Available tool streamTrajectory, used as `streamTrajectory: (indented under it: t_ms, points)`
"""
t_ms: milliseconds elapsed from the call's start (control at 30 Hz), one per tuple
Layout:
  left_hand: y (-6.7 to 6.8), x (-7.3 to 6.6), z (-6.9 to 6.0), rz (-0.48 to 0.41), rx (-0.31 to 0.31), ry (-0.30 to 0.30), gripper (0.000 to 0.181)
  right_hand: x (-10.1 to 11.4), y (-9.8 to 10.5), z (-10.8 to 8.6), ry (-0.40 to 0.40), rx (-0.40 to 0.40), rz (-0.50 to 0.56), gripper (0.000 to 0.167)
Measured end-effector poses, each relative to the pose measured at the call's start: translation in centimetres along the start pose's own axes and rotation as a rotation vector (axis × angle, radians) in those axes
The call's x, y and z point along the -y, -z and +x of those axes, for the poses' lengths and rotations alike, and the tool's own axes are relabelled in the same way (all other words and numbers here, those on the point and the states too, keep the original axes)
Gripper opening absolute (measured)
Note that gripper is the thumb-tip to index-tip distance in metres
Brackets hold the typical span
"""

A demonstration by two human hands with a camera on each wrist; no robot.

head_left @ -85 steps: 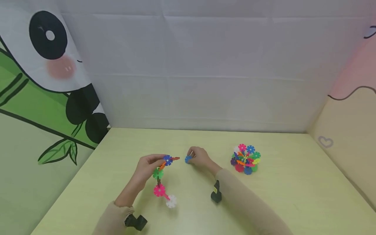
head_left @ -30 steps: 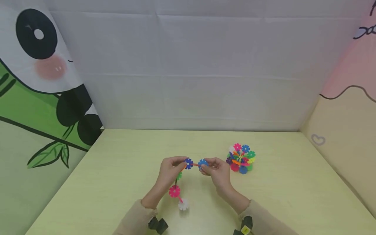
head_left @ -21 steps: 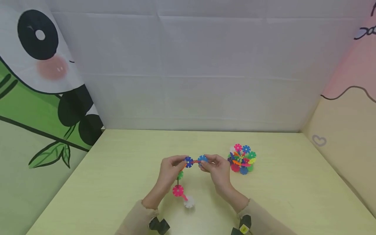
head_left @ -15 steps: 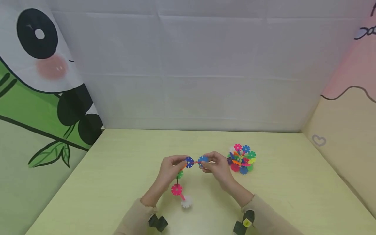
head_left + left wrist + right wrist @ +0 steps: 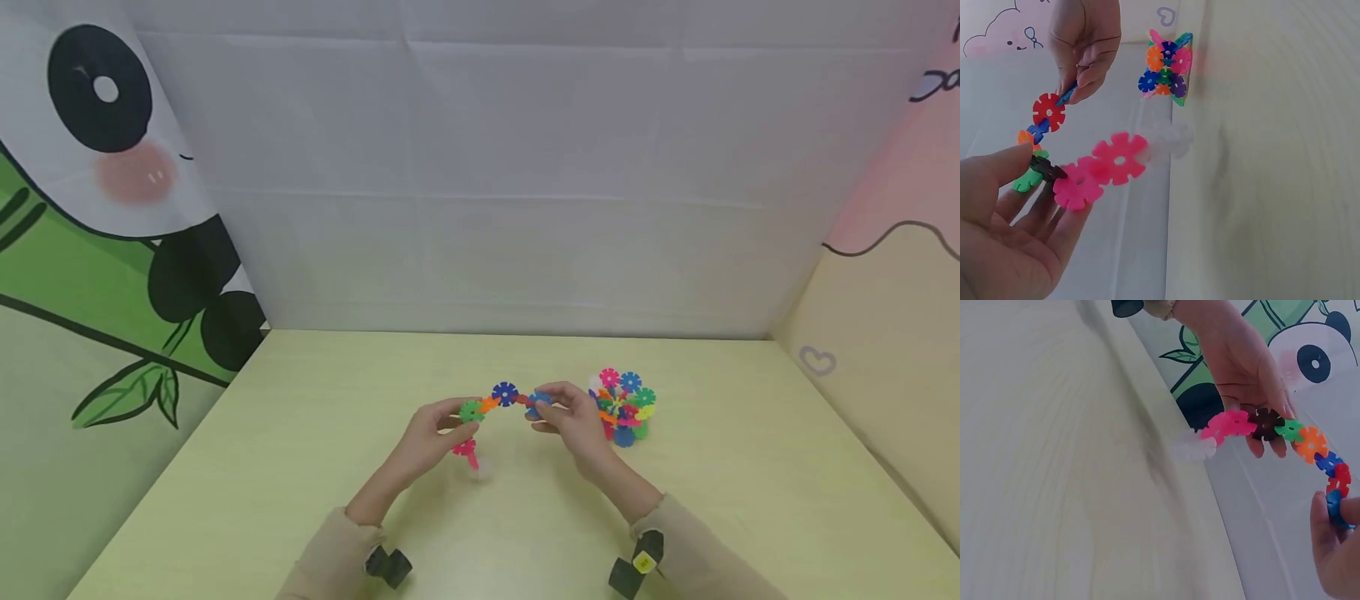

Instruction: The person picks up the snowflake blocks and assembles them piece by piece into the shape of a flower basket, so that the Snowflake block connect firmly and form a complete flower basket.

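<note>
A curved chain of notched plastic snowflake discs hangs above the table between my hands. My left hand (image 5: 429, 442) pinches the chain at the green disc (image 5: 471, 412), close to the dark brown disc (image 5: 1265, 424). From there, two pink discs (image 5: 1119, 159) lead to the white disc (image 5: 1195, 446) at the loose end. On the other side come the orange disc (image 5: 1311, 445), the dark blue disc (image 5: 505, 394) and the red disc (image 5: 1049, 112). My right hand (image 5: 581, 425) pinches the lighter blue disc (image 5: 537, 406), slotted into the red one at the far end.
To the right of my right hand, a ball-like cluster of joined multicoloured discs (image 5: 626, 408) sits on the pale wooden table (image 5: 750, 467). A white cloth wall (image 5: 525, 208) rises behind the table's back edge. Printed panels stand at both sides.
Earlier the lighter blue disc was apart from the chain; now it joins the red one. My left hand has shifted its pinch from the dark blue disc to the green one.
</note>
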State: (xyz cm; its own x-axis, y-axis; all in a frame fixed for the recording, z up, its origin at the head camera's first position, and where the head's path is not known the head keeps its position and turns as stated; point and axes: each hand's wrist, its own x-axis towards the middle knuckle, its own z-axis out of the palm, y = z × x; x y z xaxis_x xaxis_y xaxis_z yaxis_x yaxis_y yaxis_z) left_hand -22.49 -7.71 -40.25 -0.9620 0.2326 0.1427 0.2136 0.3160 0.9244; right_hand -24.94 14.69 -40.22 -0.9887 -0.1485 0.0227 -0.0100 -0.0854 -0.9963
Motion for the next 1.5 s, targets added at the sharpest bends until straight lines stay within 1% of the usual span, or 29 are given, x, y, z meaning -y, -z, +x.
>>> streamTrajectory:
  t_ms: [33,100,200,267,333,400,467,533,600,667,700,767,833,900,967,1100,1267,1400,1500]
  points:
    - [0.1,0.0,0.0,-0.002,0.012,-0.015,0.034,-0.1,0.2,0.0,0.005,0.035,-0.013,0.021]
    - [0.3,0.0,0.2,-0.002,0.037,-0.047,0.033,-0.4,0.7,0.0,0.023,0.14,-0.065,0.028]
    - [0.7,-0.1,0.4,0.009,0.082,-0.073,0.031,-0.7,1.4,0.1,0.105,0.33,-0.234,0.046]
    - [0.8,-0.2,0.6,0.023,0.124,-0.102,0.03,-0.8,1.7,0.2,0.164,0.443,-0.315,0.055]
    - [0.9,-0.3,0.8,0.026,0.157,-0.129,0.03,-0.8,1.8,0.3,0.204,0.519,-0.355,0.054]
    - [0.7,-0.2,1.0,0.025,0.169,-0.16,0.032,-0.7,1.8,0.3,0.206,0.543,-0.335,0.047]
    - [0.6,-0.1,1.1,0.015,0.163,-0.181,0.035,-0.6,1.9,0.3,0.199,0.533,-0.285,0.038]
    - [0.5,-0.1,1.0,-0.005,0.149,-0.161,0.04,-0.5,2.1,0.2,0.197,0.492,-0.228,0.033]
    - [0.4,-0.1,0.9,-0.026,0.136,-0.131,0.045,-0.6,2.3,0.1,0.2,0.45,-0.164,0.031]
    - [0.4,0.0,0.7,-0.055,0.134,-0.13,0.045,-0.7,2.4,0.1,0.204,0.432,-0.106,0.031]
    - [0.3,0.0,0.7,-0.065,0.131,-0.133,0.045,-0.8,2.5,0.1,0.203,0.429,-0.083,0.031]
    - [0.2,0.1,0.7,-0.076,0.119,-0.165,0.043,-0.9,2.5,0.1,0.211,0.426,-0.064,0.033]
    - [0.1,0.2,0.8,-0.085,0.108,-0.202,0.041,-0.9,2.5,0.1,0.237,0.41,-0.08,0.036]
    - [0.1,0.1,0.8,-0.075,0.086,-0.213,0.041,-0.8,2.6,0.1,0.267,0.381,-0.114,0.04]
    - [0.1,0.0,0.7,-0.069,0.073,-0.21,0.041,-0.7,2.7,0.0,0.291,0.356,-0.146,0.043]
    - [0.1,0.0,0.7,-0.056,0.054,-0.197,0.039,-0.8,3.1,0.0,0.275,0.36,-0.179,0.045]
    - [-0.1,0.3,0.8,-0.048,0.025,-0.197,0.037,-0.7,3.8,-0.1,0.256,0.348,-0.259,0.049]
    - [0.3,0.4,0.5,-0.03,0.003,-0.193,0.036,0.0,5.0,0.0,0.258,0.324,-0.324,0.05]
    - [1.0,0.6,-0.1,-0.021,-0.011,-0.181,0.036,0.4,7.0,0.0,0.264,0.258,-0.392,0.048]
